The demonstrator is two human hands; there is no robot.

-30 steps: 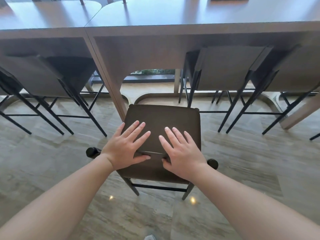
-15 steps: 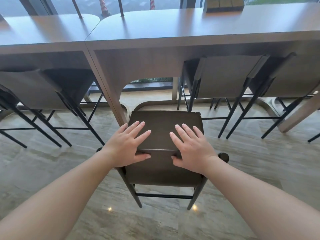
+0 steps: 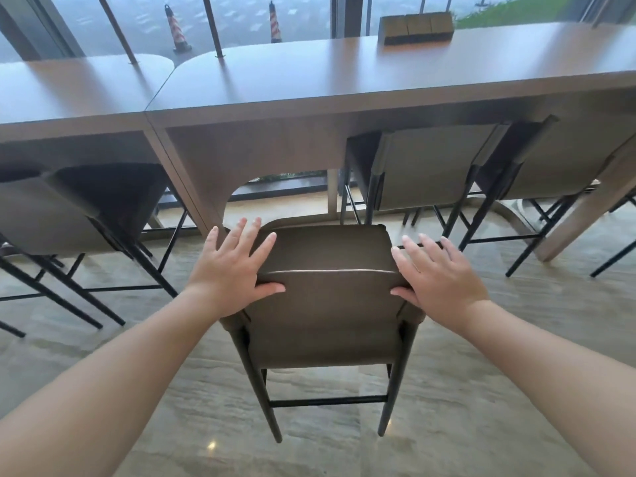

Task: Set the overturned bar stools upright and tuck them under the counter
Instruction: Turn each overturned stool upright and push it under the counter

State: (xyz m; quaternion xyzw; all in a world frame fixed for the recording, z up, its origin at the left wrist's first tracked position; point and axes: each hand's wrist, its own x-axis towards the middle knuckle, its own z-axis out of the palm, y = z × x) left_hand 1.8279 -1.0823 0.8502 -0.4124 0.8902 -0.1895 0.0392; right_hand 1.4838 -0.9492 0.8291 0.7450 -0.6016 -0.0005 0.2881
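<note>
Because the stool [image 3: 327, 304] between the two hands stands upright on its legs, the righting seems done for this one, and what is left, as I judge it, is the push forward under the counter [image 3: 378, 87]. That would explain where the hands sit: one at each upper corner of the backrest, so a shove goes straight and the stool does not swing to one side.

At the backrest's left corner, the left hand [image 3: 234, 270] has its fingers straight and fanned out, reaching ahead over the corner, and its thumb lies across the near face of the backrest. At the opposite corner the right hand [image 3: 437, 277] mirrors it, with fingers spread and pointing forward past the edge, thumb touching the backrest's near side. Neither hand curls round anything; they look pressed flat against the top edge, though whether the palms bear real weight I cannot tell.

Ahead of the fingertips the stool's seat reaches only to the counter's near edge, so it is not yet tucked in. Beyond the right hand two more stools [image 3: 430, 166] already sit under the counter, and off past the left hand another [image 3: 51, 211] is pushed under the neighbouring counter top. Far ahead on the counter, near the window, rests a small box [image 3: 416, 29].
</note>
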